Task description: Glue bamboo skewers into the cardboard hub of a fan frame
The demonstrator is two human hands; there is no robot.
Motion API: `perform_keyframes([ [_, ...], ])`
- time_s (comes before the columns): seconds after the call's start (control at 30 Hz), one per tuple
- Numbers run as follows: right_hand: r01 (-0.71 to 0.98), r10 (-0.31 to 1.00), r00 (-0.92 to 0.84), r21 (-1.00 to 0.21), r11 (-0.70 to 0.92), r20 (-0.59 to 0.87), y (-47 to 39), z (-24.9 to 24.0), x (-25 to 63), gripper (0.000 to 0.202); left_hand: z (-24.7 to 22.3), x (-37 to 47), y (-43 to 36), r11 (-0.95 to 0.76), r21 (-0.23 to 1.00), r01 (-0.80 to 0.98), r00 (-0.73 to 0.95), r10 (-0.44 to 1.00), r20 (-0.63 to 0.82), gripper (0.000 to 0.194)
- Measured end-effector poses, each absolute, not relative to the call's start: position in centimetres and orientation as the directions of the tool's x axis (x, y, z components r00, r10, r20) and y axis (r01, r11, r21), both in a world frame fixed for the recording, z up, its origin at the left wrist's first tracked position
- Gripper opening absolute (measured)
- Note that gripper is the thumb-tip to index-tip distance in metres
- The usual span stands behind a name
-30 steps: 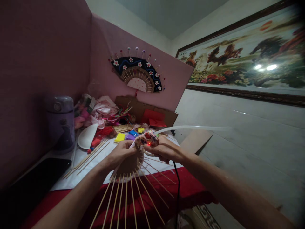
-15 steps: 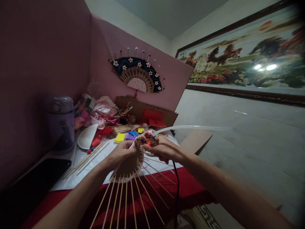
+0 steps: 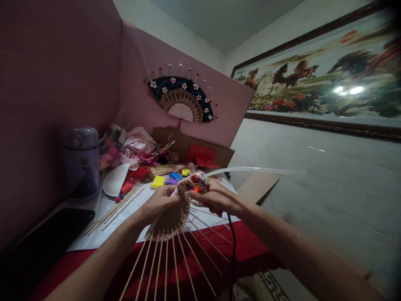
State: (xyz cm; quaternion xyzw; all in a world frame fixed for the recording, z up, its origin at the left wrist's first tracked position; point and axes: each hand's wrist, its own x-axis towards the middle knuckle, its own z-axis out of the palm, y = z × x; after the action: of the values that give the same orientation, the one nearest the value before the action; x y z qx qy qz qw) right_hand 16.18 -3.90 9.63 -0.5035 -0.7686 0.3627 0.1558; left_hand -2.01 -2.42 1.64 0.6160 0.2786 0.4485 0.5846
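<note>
In the head view, my left hand point(image 3: 161, 203) grips the upper left edge of a fan base point(image 3: 171, 216), a rounded brown cardboard piece. Thin bamboo sticks point(image 3: 166, 259) spread from its edge toward me and to the right. My right hand point(image 3: 221, 197) is wrapped around a hot glue gun point(image 3: 194, 181) with a patterned body and a lit red light. A long translucent glue stick point(image 3: 247, 169) sticks out of its back, and a black cord point(image 3: 233, 246) hangs below. The gun's front end is close to the cardboard edge; its tip is hard to make out.
A decorated fan point(image 3: 184, 94) hangs on the pink board. A purple bottle point(image 3: 82, 163) and a dark phone point(image 3: 62, 225) are at the left. Clay packets point(image 3: 158, 182), loose sticks point(image 3: 117, 209) and a white half-round piece point(image 3: 114, 180) lie on white paper.
Almost nothing differs. Both hands, the glue gun and the fan base keep their places, and the whole view has shifted very slightly.
</note>
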Motion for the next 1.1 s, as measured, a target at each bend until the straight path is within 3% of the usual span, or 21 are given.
perform_keyframes([
  [1.1,0.69,0.911,-0.392,-0.696,0.198,-0.129,-4.1,9.8,16.0,0.051,1.8,-2.2,-2.5,-0.169,0.965,-0.199,0.442,0.864,0.242,0.026],
])
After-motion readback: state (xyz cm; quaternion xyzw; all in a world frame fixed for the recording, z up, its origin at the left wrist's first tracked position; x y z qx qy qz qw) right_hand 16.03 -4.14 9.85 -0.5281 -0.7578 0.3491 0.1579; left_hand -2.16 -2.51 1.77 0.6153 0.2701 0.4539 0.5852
